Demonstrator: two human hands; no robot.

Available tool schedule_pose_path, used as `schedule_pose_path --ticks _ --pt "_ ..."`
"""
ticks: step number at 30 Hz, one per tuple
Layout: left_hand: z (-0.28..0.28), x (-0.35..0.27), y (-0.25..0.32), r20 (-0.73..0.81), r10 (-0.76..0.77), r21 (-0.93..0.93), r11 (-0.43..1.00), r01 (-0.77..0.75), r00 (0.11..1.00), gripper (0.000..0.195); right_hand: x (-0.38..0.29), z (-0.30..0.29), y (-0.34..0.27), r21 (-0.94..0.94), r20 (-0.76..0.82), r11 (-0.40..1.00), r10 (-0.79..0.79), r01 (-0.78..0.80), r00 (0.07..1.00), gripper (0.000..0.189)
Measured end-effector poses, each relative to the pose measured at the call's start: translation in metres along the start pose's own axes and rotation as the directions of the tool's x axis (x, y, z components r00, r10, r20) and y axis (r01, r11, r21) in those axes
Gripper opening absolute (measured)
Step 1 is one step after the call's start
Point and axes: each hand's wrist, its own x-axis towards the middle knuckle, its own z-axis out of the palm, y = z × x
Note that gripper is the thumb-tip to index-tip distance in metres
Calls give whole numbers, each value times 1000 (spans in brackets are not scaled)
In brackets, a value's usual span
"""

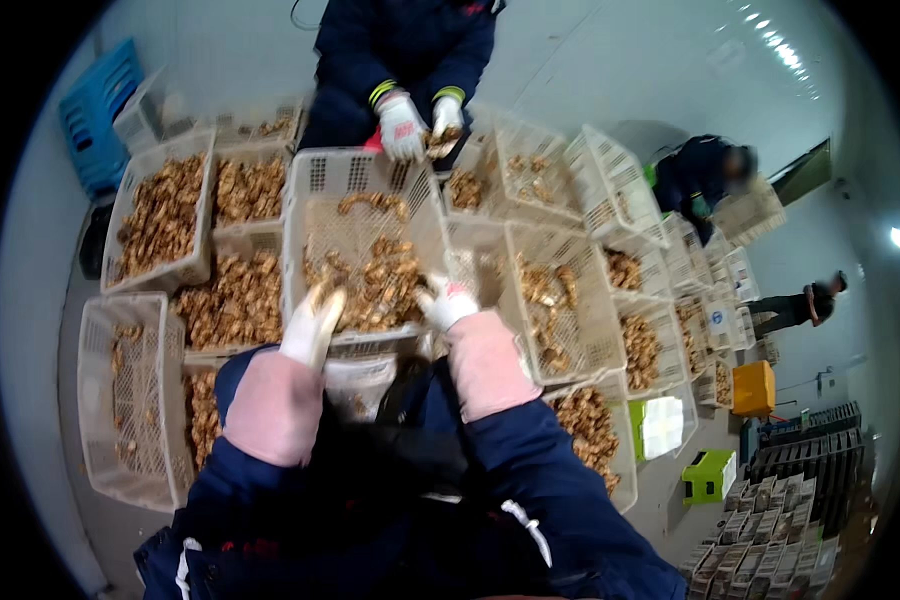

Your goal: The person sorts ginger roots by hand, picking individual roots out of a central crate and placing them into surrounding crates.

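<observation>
Right before me is a pale plastic mesh crate (319,217) with pieces of what looks like ginger root (382,289) heaped mostly towards its near end. A few more pieces lie near its far end. At the crate's near left corner is my left hand (311,326), in a white glove, its fingertips by the roots. My right hand (448,301), gloved too, reaches over the right wall, fingertips against the heap's right side. Whether either hand grips a root is hidden by blur and the gloves.
Facing me, a co-worker's gloved hands (412,129) hold a root piece beyond the crate. Root-filled crates stand left (232,300) and right (562,300). A blue plastic stool (101,112) is at far left, a green one (709,476) at right. Two other people are farther right.
</observation>
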Motion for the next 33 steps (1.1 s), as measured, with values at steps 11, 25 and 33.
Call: schedule_pose_path --ticks 11,25,33 --pt "-30 100 -59 -546 197 565 804 185 814 75 23 23 90 85 -111 990 119 -110 987 55" --pt "2 100 -33 -356 170 200 974 -103 919 60 43 21 75 -59 59 965 258 -255 964 56" --pt "17 62 22 -157 153 -351 915 -200 976 49 42 23 68 -70 39 974 220 -217 975 58"
